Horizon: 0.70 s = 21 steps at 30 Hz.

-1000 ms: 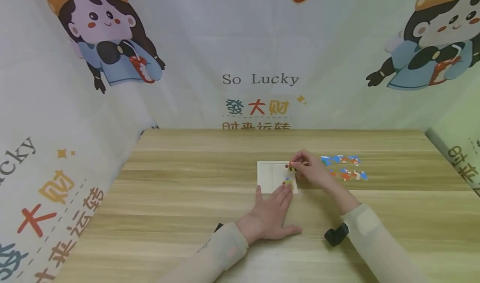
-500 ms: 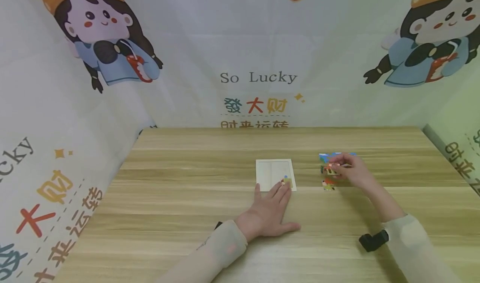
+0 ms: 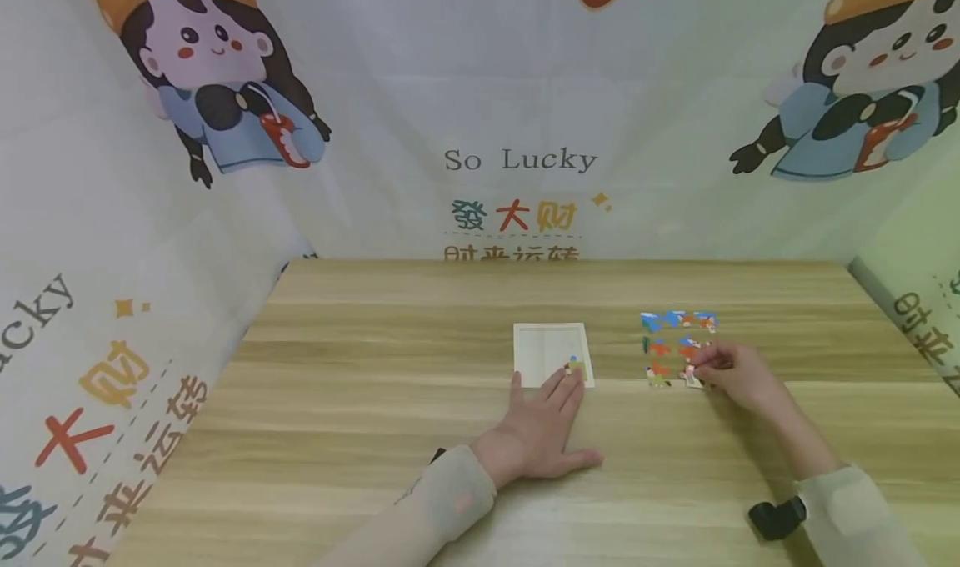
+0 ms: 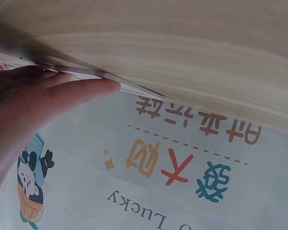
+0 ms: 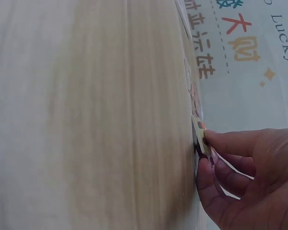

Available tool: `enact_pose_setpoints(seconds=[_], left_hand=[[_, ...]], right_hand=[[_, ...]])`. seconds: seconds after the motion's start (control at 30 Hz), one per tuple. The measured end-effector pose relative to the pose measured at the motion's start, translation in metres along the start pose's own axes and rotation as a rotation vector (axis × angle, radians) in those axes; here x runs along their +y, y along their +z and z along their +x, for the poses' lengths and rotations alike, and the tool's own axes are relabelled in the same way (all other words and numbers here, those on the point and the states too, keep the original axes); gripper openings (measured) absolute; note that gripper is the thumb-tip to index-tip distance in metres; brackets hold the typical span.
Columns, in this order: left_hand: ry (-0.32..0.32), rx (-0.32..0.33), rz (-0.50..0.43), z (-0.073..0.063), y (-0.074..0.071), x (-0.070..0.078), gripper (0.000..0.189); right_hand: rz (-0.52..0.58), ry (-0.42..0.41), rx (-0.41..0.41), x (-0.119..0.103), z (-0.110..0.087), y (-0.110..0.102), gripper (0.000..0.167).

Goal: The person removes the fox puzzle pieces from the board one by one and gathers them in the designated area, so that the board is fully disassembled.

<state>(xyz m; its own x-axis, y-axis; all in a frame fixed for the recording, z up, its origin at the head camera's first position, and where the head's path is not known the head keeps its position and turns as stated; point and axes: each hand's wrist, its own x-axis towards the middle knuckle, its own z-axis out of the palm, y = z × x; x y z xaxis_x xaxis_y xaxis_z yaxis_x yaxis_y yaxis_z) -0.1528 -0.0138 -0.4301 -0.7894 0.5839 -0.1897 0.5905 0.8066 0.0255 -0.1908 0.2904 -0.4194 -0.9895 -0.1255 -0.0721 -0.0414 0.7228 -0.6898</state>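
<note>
In the head view my left hand [image 3: 536, 434] lies with its fingers spread, the fingertips on the near edge of a white puzzle tray [image 3: 532, 350]. Its middle fingers touch a yellow-green puzzle piece [image 3: 575, 366] in the tray's near right corner. Part of that piece is hidden under the fingertips. My right hand [image 3: 750, 383] is to the right of the tray, at the near right end of the loose pieces. In the right wrist view its thumb and fingers pinch a puzzle piece [image 5: 201, 135], tilted at the tabletop; its picture is mostly hidden.
Several loose puzzle pieces [image 3: 658, 374] in blue, red and white lie in rows on the wooden table [image 3: 360, 417], right of the tray. A printed cloth [image 3: 390, 117] hangs behind the table.
My right hand has moved from the tray's right edge, carrying a puzzle piece, over the loose pieces to their near right end. The left hand has stayed on the tray.
</note>
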Motion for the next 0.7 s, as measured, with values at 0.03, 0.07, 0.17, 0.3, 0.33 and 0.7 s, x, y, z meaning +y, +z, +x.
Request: enact_pose_setpoints(seconds=[0.03,0.07,0.17,0.3,0.33,0.7], left_hand=[[-0.003,0.005,0.009,0.001,-0.001,0.0,0.092],[-0.006,0.012,0.016,0.002,-0.002,0.0,0.092],[-0.01,0.02,0.017,0.004,-0.004,-0.001,0.091],[-0.017,-0.008,-0.024,0.001,-0.001,-0.001,0.091],[-0.02,-0.014,-0.034,0.0,0.001,-0.001,0.091],[-0.029,-0.011,-0.032,-0.003,0.0,0.0,0.09]], right_hand=[[-0.027,0.005,0.008,-0.001,0.001,-0.001,0.016],[-0.051,0.007,0.016,-0.001,0.001,-0.002,0.017],[-0.109,-0.002,0.041,-0.004,0.003,-0.003,0.02],[-0.144,-0.01,0.042,-0.005,0.0,0.002,0.02],[-0.148,-0.007,0.038,-0.005,-0.002,0.003,0.02],[-0.105,-0.119,0.062,-0.031,0.001,0.012,0.019]])
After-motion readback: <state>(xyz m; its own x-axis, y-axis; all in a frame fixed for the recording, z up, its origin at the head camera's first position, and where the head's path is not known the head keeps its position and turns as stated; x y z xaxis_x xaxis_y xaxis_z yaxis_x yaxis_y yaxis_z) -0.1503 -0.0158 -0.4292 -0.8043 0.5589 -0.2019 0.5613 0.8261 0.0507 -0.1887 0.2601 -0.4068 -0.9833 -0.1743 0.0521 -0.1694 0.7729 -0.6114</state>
